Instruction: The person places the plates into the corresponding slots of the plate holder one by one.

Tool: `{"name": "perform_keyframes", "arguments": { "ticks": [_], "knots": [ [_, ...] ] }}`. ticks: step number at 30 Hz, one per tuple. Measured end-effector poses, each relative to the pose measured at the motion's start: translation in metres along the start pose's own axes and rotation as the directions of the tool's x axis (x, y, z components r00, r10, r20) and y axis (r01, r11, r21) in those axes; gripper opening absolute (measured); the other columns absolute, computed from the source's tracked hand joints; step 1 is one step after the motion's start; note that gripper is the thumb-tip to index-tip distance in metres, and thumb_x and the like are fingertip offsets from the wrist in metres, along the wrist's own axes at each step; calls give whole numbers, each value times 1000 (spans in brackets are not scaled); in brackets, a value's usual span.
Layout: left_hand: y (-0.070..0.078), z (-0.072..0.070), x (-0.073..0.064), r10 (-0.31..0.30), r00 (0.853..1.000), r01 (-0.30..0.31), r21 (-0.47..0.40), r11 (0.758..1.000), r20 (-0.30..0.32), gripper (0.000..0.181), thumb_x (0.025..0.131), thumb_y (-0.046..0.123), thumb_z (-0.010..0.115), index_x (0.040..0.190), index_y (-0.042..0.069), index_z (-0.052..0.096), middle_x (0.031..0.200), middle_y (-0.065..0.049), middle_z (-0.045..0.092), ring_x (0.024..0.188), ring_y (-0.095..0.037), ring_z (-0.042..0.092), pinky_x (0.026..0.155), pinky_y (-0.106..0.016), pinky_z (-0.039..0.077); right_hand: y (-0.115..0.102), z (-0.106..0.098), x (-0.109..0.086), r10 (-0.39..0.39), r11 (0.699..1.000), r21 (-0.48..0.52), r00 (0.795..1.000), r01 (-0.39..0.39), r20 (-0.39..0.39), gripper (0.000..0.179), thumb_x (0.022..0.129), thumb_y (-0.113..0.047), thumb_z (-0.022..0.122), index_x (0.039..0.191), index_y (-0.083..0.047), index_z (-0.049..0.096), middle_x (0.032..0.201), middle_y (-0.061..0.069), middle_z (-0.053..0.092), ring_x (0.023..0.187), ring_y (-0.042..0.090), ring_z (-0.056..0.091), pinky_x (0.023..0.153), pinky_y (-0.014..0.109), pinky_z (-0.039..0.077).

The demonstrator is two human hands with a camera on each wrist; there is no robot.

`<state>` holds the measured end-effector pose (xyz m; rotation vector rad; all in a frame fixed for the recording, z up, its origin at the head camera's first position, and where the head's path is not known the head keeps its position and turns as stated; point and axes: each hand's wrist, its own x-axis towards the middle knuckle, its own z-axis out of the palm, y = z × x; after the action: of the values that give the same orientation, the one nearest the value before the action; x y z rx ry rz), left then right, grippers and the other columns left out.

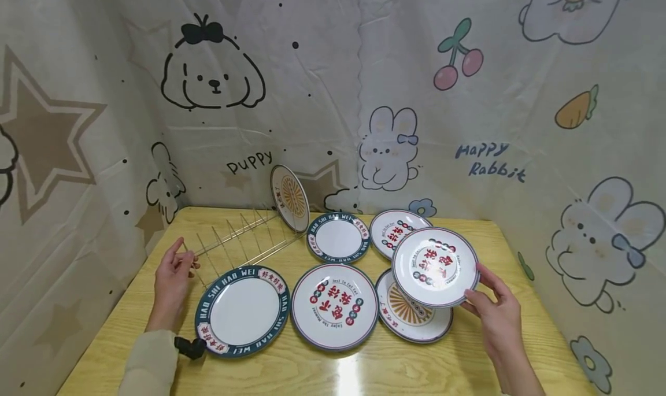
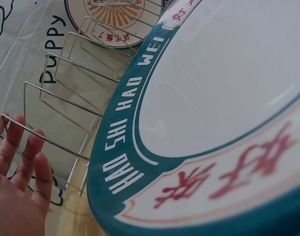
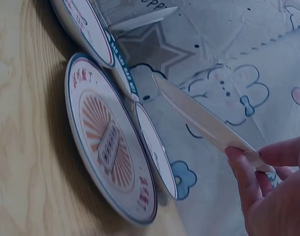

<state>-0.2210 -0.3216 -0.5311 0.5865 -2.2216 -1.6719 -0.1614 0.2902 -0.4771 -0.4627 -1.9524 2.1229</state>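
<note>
My right hand (image 1: 496, 312) pinches the rim of a white plate (image 1: 436, 267) with red lettering and a dark edge. Raised off the table, the plate overlaps the sunburst plate (image 1: 416, 324) below it in the head view; edge-on in the right wrist view, the held plate (image 3: 204, 118) is tilted. At the left, the fingers of my left hand (image 1: 174, 274) hold the near end of a metal wire dish rack (image 1: 234, 243). The rack's end wire (image 2: 46, 137) runs between thumb and fingers in the left wrist view. One sunburst plate (image 1: 290, 199) stands upright in the rack's far end.
A green-rimmed plate (image 1: 244, 312) lies before the rack, close to my left hand. Beside it is a red-lettered plate (image 1: 335, 306). Farther back lie a smaller green-rimmed plate (image 1: 338, 238) and another red-lettered plate (image 1: 387, 225). A printed curtain (image 1: 312, 66) surrounds the wooden table (image 1: 291, 378).
</note>
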Motion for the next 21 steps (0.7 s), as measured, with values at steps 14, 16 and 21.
{"name": "perform_keyframes", "arguments": {
  "ticks": [14,16,21],
  "knots": [
    [1,0,-1,-4,1000,4,-5,1000,7,58,110,37,46,165,31,27,109,11,62,91,3,60,78,-11,48,-7,68,9,-17,996,-88,987,31,160,62,98,12,57,155,-12,48,128,0,45,89,5,66,75,22,60],
    [1,-1,-1,-7,1000,7,-10,1000,9,58,110,38,46,165,31,27,109,10,62,91,3,60,77,-11,48,-5,79,10,-28,996,-81,983,43,183,63,98,14,57,155,-11,48,129,1,44,90,5,67,76,22,60],
    [0,-1,-1,-12,1000,12,-13,1000,12,59,110,39,47,165,30,27,110,8,63,91,3,61,77,-12,48,-2,108,10,-47,997,-56,974,61,223,64,95,16,57,153,-11,50,131,7,44,89,7,66,75,23,61]
  ]
}}
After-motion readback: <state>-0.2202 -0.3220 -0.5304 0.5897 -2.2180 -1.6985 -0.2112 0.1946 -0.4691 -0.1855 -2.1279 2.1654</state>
